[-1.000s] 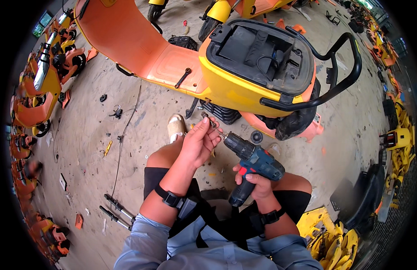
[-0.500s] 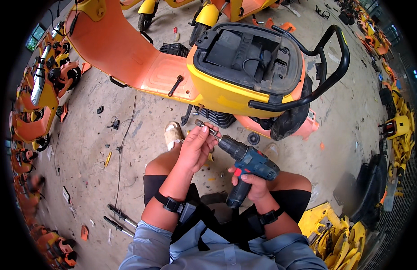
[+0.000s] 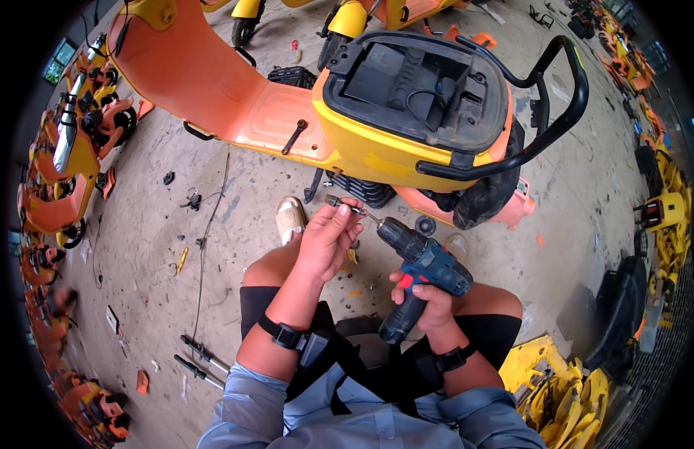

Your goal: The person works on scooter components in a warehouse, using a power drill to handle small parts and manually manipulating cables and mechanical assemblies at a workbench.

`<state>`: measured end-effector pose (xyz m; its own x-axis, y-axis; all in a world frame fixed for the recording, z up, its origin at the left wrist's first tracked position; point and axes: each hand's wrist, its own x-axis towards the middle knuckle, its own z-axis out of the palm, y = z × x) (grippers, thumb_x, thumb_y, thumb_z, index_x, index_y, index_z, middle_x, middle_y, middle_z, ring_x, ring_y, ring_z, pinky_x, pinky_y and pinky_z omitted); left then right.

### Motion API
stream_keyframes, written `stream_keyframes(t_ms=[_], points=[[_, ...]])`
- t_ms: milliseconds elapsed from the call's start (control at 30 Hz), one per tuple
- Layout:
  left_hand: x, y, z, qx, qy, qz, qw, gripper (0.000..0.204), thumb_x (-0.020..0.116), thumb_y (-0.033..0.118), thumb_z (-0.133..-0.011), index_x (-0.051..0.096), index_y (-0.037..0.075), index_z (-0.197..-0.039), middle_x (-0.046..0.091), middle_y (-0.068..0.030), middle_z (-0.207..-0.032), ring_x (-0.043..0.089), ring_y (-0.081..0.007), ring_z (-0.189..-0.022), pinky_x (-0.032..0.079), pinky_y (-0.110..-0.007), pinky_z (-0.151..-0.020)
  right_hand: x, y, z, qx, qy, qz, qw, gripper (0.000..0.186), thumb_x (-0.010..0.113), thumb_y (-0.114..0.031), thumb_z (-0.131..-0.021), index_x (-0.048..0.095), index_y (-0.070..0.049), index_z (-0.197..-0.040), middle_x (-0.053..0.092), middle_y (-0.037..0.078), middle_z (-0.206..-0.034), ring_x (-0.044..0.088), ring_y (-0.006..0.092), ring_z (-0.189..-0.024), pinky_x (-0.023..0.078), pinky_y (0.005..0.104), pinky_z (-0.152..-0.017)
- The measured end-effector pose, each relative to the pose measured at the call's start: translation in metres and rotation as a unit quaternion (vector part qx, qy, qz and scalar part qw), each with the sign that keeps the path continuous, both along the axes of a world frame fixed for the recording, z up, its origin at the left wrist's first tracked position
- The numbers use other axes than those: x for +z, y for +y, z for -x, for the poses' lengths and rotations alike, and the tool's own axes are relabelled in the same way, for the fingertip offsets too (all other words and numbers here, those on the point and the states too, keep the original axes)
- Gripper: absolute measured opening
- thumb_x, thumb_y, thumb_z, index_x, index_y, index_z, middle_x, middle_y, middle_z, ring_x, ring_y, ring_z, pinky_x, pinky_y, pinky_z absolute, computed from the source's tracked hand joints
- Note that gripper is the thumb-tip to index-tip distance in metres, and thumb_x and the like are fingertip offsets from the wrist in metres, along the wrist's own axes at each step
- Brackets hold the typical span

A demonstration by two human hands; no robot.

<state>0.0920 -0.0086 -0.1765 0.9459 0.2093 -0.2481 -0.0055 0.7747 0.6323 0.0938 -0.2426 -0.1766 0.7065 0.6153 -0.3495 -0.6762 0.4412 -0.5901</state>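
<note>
My left hand (image 3: 332, 239) pinches a small dark metal fitting (image 3: 333, 202) at the tip of the slender shank coming out of the drill chuck. My right hand (image 3: 431, 303) grips a blue and black cordless drill (image 3: 425, 262), tilted up toward the left. Just beyond both hands stands an orange and yellow scooter (image 3: 384, 150) with its seat off, showing a black compartment (image 3: 407, 82) and a tubular rear handle (image 3: 564, 105). A black wrench-like tool (image 3: 294, 137) lies on its footboard.
Partly dismantled scooters (image 3: 70, 187) line the left and far side. Yellow panels (image 3: 556, 396) are piled at lower right near a black part (image 3: 616, 314). A cable (image 3: 208, 224), two rod-like tubes (image 3: 201, 359) and small scattered parts lie on the concrete floor.
The fitting and drill shifted slightly left, then the drill moved a little back right, both hands keeping their holds. The view has shifted slightly.
</note>
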Motion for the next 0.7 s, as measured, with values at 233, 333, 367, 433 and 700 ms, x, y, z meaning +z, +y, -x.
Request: stream_keyframes(t_ms=[233,333,367,433,700], points=[[-0.010,0.000,0.001,0.008,-0.008,-0.025,1.000,0.019,0.060,0.018,-0.100,0.065,0.006,-0.115,0.064,-0.0029,-0.116,0.057,-0.0106,-0.096,0.049,-0.029,-0.086,0.004,0.000,0.001,0.003,0.009,0.010,1.000,0.059,0.067,-0.015,-0.073,0.050,0.000,-0.128,0.064,0.022,-0.108,0.063,0.0273,-0.076,0.051,0.0388,-0.075],[-0.007,-0.004,0.001,0.023,-0.003,-0.047,0.999,0.018,0.060,0.015,-0.100,0.065,0.006,-0.114,0.064,-0.0022,-0.114,0.057,-0.0103,-0.095,0.049,-0.028,-0.085,0.000,-0.002,0.000,0.006,0.014,0.007,1.000,0.059,0.067,-0.014,-0.074,0.050,0.000,-0.128,0.064,0.022,-0.108,0.063,0.0271,-0.076,0.051,0.0383,-0.074],[-0.008,-0.005,0.001,0.029,0.002,-0.057,0.998,0.016,0.061,0.014,-0.100,0.065,0.005,-0.113,0.063,-0.0021,-0.115,0.057,-0.0100,-0.095,0.049,-0.028,-0.085,0.000,-0.002,0.000,0.007,0.017,0.010,1.000,0.059,0.067,-0.014,-0.074,0.050,0.000,-0.128,0.064,0.022,-0.108,0.063,0.0270,-0.076,0.051,0.0382,-0.073],[-0.007,-0.007,0.001,0.041,0.011,-0.078,0.996,0.013,0.062,0.011,-0.099,0.065,0.004,-0.110,0.063,-0.0021,-0.118,0.058,-0.0094,-0.094,0.050,-0.027,-0.086,0.001,-0.002,0.000,0.009,0.021,0.017,1.000,0.058,0.067,-0.014,-0.074,0.050,0.000,-0.127,0.064,0.022,-0.108,0.063,0.0268,-0.076,0.051,0.0380,-0.073],[0.005,-0.019,-0.001,0.044,0.021,-0.312,0.949,0.019,0.062,0.010,-0.099,0.064,0.004,-0.116,0.063,0.0015,-0.105,0.054,-0.0052,-0.089,0.044,-0.022,-0.082,-0.001,-0.006,0.000,0.005,0.030,0.020,0.999,0.060,0.067,-0.015,-0.073,0.050,-0.001,-0.129,0.064,0.021,-0.109,0.063,0.0266,-0.076,0.052,0.0379,-0.073]])
